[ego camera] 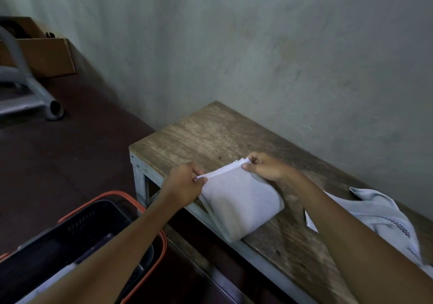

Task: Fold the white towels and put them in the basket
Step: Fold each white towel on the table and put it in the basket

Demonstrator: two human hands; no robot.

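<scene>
In the head view, your left grip [185, 184] pinches the near-left corner of the folded white cloth towel [243, 200], thumb and fingers curled on its stacked edges. Your right grip [269, 167] pinches the far corner the same way. The towel rests on the worn wooden bench [210, 135], its lower end over the front edge.

At 4 o'clock from it, a crumpled white towel with dark stitching [384, 212] lies on the bench, partly behind your right forearm. At 8 o'clock, on the floor, stands the black plastic basket with an orange rim [131, 196]; a pale shape inside may be a towel. At 10 o'clock sits a brown cardboard box [46, 55].
</scene>
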